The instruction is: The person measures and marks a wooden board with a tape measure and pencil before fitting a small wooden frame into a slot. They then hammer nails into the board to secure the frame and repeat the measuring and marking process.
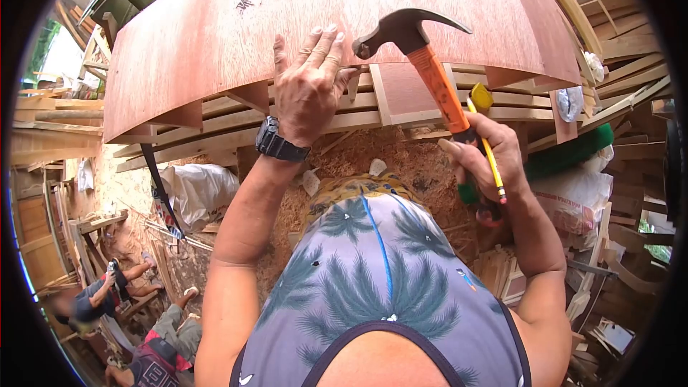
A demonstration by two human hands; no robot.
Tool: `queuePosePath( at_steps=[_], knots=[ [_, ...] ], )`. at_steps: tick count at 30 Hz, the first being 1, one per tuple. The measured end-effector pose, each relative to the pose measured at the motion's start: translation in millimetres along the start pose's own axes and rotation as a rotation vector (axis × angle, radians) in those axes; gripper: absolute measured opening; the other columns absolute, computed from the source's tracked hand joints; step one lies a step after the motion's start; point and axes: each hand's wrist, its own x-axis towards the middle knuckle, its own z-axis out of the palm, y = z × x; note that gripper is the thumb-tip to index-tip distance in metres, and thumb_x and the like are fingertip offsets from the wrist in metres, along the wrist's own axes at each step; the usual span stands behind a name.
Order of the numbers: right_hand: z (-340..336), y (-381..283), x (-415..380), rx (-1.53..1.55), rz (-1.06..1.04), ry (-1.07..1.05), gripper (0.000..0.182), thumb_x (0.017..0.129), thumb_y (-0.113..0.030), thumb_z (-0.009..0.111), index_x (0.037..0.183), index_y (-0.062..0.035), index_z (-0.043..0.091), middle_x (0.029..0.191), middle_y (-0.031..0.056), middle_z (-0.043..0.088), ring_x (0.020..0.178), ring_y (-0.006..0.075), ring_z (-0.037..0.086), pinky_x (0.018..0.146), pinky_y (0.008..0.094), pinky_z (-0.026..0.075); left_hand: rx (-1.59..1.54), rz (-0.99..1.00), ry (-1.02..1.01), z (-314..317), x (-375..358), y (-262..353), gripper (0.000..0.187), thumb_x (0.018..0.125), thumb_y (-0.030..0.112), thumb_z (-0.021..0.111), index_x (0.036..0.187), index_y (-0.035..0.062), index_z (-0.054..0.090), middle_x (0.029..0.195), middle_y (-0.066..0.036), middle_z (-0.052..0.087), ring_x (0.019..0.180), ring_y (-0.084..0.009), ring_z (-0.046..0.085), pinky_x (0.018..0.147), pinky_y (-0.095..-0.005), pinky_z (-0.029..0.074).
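Observation:
My left hand (pixel 309 93) lies flat with its fingers spread on the front part of a reddish plywood panel (pixel 193 50); a black watch is on that wrist. My right hand (pixel 494 158) is wrapped round the lower handle of a claw hammer (pixel 438 86) with an orange grip. The hammer's dark head is raised over the panel's front edge, claw pointing right. A yellow pencil (pixel 493 161) is also held between the fingers of my right hand. A small pile of nails (pixel 248 1) lies on the panel at the upper left.
Wooden strips (pixel 358 102) run under the panel. Sawdust (pixel 380 147) covers the ground below. White sacks (pixel 197 190) lie at left and right, beside stacked lumber (pixel 623 50). Two other people (pixel 161 362) sit at the lower left.

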Motion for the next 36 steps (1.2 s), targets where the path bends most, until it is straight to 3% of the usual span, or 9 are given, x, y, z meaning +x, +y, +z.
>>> queuePosePath(
  at_steps=[2, 7, 12, 14, 23, 25, 36],
  knots=[
    [12, -2, -14, 0.407, 0.313, -0.015, 0.03, 0.092, -0.012, 0.074, 0.117, 0.0032, 0.065, 0.069, 0.001, 0.062, 0.051, 0.0068, 0.058, 0.048, 0.0222, 0.045, -0.001, -0.002, 0.004, 1, -1, -2, 0.049, 0.093, 0.035, 0.069, 0.133, 0.0071, 0.065, 0.139, -0.011, 0.063, 0.135, -0.027, 0.054, 0.119, -0.0602, 0.023],
    [38, 14, -43, 0.676, 0.537, -0.047, 0.025, 0.098, -0.013, 0.066, 0.116, 0.0037, 0.063, 0.068, 0.0043, 0.063, 0.047, 0.0098, 0.056, 0.044, 0.0232, 0.044, -0.045, 0.038, 0.011, -2, 1, -5, 0.047, 0.092, 0.03, 0.07, 0.133, 0.0069, 0.065, 0.138, -0.012, 0.063, 0.134, -0.0281, 0.055, 0.116, -0.0527, 0.032],
    [62, 27, -32, 0.843, 0.548, 0.058, 0.024, 0.101, -0.016, 0.062, 0.116, 0.0025, 0.064, 0.069, 0.0065, 0.063, 0.046, 0.0115, 0.056, 0.043, 0.0244, 0.045, -0.055, 0.052, -0.008, -1, 1, -6, 0.047, 0.093, 0.029, 0.07, 0.135, 0.0072, 0.064, 0.139, -0.012, 0.062, 0.135, -0.0282, 0.054, 0.117, -0.0493, 0.033],
    [71, 23, -27, 0.934, 0.537, 0.131, 0.032, 0.102, -0.019, 0.059, 0.124, 0.0049, 0.06, 0.069, 0.009, 0.061, 0.044, 0.0141, 0.055, 0.042, 0.0254, 0.045, -0.059, 0.054, -0.012, -1, 1, -6, 0.048, 0.093, 0.029, 0.069, 0.135, 0.0073, 0.064, 0.14, -0.011, 0.062, 0.135, -0.0281, 0.054, 0.118, -0.0485, 0.032],
    [79, 23, -26, 0.973, 0.513, 0.135, 0.035, 0.102, -0.02, 0.058, 0.127, 0.0048, 0.059, 0.07, 0.01, 0.061, 0.044, 0.0149, 0.055, 0.042, 0.0257, 0.045, -0.048, 0.022, -0.013, -3, 2, -2, 0.046, 0.094, 0.026, 0.069, 0.135, 0.0076, 0.064, 0.14, -0.011, 0.062, 0.136, -0.0269, 0.053, 0.119, -0.0497, 0.029],
    [78, 24, -26, 1.039, 0.493, 0.106, 0.03, 0.1, -0.018, 0.064, 0.121, 0.0033, 0.062, 0.071, 0.0075, 0.063, 0.046, 0.0115, 0.056, 0.042, 0.0248, 0.046, -0.05, 0.026, -0.01, -2, 3, -2, 0.045, 0.094, 0.025, 0.068, 0.135, 0.0073, 0.064, 0.139, -0.011, 0.062, 0.136, -0.0272, 0.054, 0.12, -0.0499, 0.028],
    [57, 18, -34, 0.92, 0.535, 0.113, 0.027, 0.097, -0.011, 0.066, 0.118, 0.0046, 0.063, 0.069, 0.006, 0.063, 0.046, 0.0109, 0.055, 0.044, 0.0242, 0.045, -0.056, 0.023, -0.017, -5, 2, -1, 0.048, 0.092, 0.03, 0.07, 0.134, 0.0061, 0.065, 0.14, -0.012, 0.062, 0.136, -0.0281, 0.053, 0.121, -0.0537, 0.023]
  ],
)
